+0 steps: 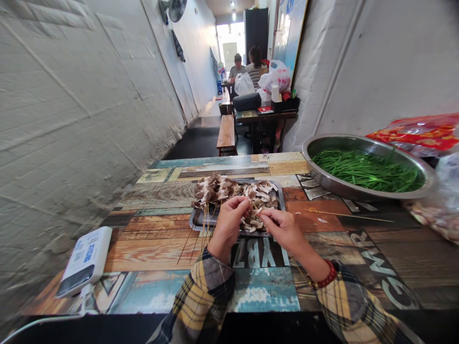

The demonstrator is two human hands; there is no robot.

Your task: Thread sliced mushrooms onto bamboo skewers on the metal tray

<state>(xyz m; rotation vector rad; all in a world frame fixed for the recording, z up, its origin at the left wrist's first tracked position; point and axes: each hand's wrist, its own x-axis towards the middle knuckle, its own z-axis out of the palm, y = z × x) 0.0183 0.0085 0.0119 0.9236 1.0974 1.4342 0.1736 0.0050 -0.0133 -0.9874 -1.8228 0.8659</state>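
Both my hands are closed in a pinch over a metal tray (282, 200) of torn oyster mushrooms (263, 188). My left hand (230, 222) pinches a mushroom piece near the tray's middle. Close beside it, my right hand (287, 234) grips a thin bamboo skewer (298, 267), whose lower end trails out beneath my wrist. A pale bit of mushroom (257, 210) shows at the right fingertips. Skewered mushrooms (211, 187) lie piled on the tray's left side, their sticks (204, 222) pointing towards me. My fingers hide where skewer and mushroom meet.
At the right stands a steel basin (366, 192) of green chives (366, 169), with plastic bags (444, 179) beyond. A bamboo skewer with a knotted end (351, 215) lies before it. A white boxy device (86, 260) with a cable sits at left. Two people sit at a far table.
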